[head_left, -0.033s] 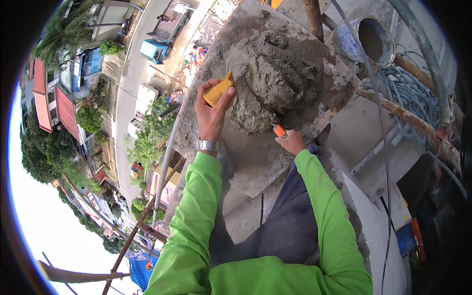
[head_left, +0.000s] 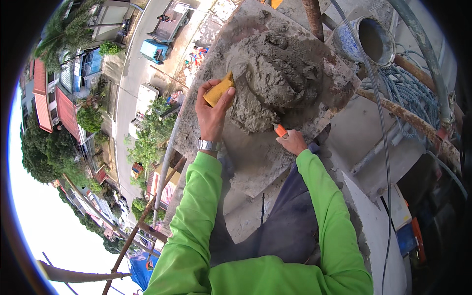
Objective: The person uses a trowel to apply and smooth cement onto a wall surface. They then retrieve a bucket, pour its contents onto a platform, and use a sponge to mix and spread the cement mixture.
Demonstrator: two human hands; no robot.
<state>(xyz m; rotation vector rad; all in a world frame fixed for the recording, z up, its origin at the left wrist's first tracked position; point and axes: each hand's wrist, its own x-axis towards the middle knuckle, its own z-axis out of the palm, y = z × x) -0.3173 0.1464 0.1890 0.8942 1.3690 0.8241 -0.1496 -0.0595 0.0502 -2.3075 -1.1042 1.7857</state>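
Observation:
A heap of wet grey mortar (head_left: 275, 73) lies on a flat grey board (head_left: 255, 157) in front of me. My left hand (head_left: 212, 113), with a metal watch on the wrist, grips a yellow sponge block (head_left: 219, 90) against the heap's left edge. My right hand (head_left: 293, 142) holds a trowel by its orange handle (head_left: 280, 131); the blade is pushed into the near side of the mortar and is mostly hidden. Both sleeves are bright green.
A blue and white bucket (head_left: 368, 42) stands at the back right beside a rusty pole (head_left: 314, 19). A thin cable (head_left: 378, 113) and blue rope netting (head_left: 408, 93) run along the right. To the left is a sheer drop to a street (head_left: 132, 83), rooftops and trees.

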